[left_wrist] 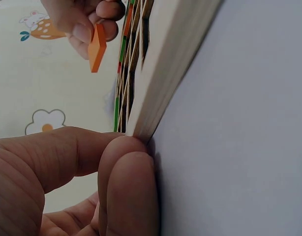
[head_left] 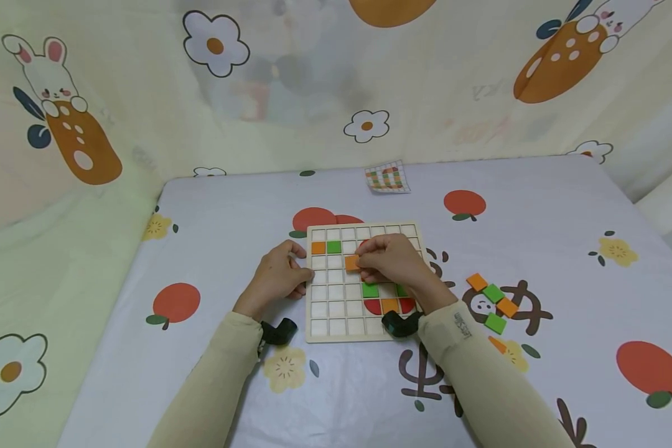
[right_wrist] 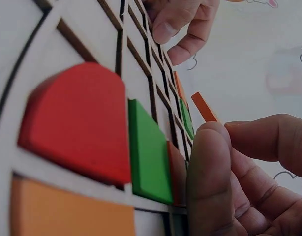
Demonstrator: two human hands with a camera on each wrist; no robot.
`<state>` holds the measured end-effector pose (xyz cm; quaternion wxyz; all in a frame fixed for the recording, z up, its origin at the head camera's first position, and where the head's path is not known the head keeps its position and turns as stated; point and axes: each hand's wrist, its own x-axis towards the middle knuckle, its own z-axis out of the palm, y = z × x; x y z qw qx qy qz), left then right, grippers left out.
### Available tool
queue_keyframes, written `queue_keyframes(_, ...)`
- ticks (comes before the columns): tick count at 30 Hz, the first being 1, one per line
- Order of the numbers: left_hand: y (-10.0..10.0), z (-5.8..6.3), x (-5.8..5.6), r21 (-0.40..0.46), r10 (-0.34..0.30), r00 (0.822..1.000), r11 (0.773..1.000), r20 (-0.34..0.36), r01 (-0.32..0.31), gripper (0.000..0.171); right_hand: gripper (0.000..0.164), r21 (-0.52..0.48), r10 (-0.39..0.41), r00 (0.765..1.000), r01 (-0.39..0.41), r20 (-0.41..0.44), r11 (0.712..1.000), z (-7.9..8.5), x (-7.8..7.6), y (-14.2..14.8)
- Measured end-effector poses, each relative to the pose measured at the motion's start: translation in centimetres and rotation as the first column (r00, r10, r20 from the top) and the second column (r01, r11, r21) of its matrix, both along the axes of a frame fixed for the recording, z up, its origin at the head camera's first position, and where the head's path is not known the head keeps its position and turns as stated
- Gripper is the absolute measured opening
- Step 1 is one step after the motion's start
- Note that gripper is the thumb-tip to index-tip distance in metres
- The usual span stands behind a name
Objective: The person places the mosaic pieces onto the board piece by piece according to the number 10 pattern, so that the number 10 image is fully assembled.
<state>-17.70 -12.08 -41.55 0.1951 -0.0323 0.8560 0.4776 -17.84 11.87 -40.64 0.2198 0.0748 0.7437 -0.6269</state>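
My right hand (head_left: 392,258) pinches an orange square tile (head_left: 351,264) between thumb and fingers, over the upper middle of a wooden grid board (head_left: 320,327). In the right wrist view the orange tile (right_wrist: 204,107) stands tilted above the cells. The left hand (head_left: 274,274) holds the board's left edge, with fingertips (left_wrist: 131,187) against its side. Set in the board's upper left are an orange tile (head_left: 318,248) and a green tile (head_left: 333,247). Lower right hold a green tile (head_left: 370,290), an orange tile (head_left: 389,305) and rounded red pieces (head_left: 372,306). My right hand hides other cells.
Right of the board lie several loose orange and green tiles (head_left: 493,293), plus an orange piece (head_left: 497,344) near the right sleeve. A small card (head_left: 387,178) with a coloured grid pattern lies at the table's back edge. Behind it hangs a printed curtain (head_left: 291,81).
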Motion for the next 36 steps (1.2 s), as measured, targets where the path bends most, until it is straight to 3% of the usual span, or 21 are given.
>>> queue_keyframes(9, 0.0, -0.1, 0.0, 0.0, -0.007, 1.0, 1.0, -0.008, 0.007, 0.036, 0.02, 0.028, 0.015, 1.0, -0.016, 0.026, 0.999, 0.4, -0.7, -0.8)
queue_keyframes(23, -0.1, -0.2, -0.2, 0.009, -0.004, 1.0, 1.0, 0.001, 0.004, 0.036, 0.019, 0.082, 0.096, 0.995, -0.096, -0.001, 0.992, 0.7, -2.1, -2.1)
queue_keyframes(36, -0.3, -0.3, -0.3, 0.03, -0.007, 1.0, 1.0, 0.017, 0.006, 0.036, 0.016, 0.119, 0.104, 0.995, -0.102, -0.009, 0.988, 0.4, -2.1, -2.6)
